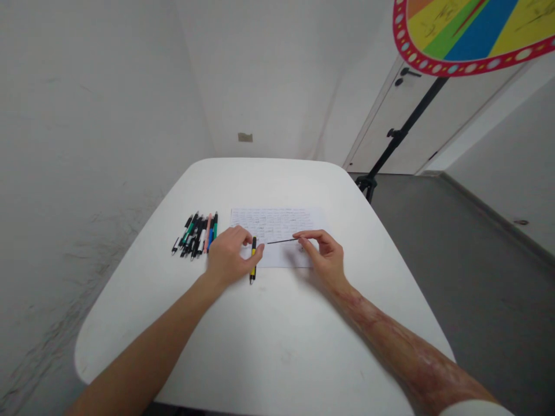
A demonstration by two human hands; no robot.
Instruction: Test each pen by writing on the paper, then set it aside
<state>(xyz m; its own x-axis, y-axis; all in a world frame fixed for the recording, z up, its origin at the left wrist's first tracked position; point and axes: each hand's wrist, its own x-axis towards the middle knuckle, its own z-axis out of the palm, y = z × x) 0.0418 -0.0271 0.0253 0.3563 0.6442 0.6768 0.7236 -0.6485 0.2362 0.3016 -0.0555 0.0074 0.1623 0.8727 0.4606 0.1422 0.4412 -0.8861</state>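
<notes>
My left hand (229, 254) rests low over the table around a yellow and black pen (253, 270). Its thumb crosses the barrel and the index fingertip is at the pen's left side, with the metal tip pointing toward me. In a pinch of thumb and index finger, my right hand (325, 254) holds one end of a thin dark pen refill (281, 241). The refill extends leftward over a sheet of paper (277, 219) covered with lines of handwriting; its free end stops just short of the left thumb.
Several pens (197, 236), mostly black with some green, blue, white and pink, lie in a cluster left of the paper on the white table (277, 335). A colourful wheel (468, 34) on a black stand (407, 127) stands beyond the table's right side, before a door.
</notes>
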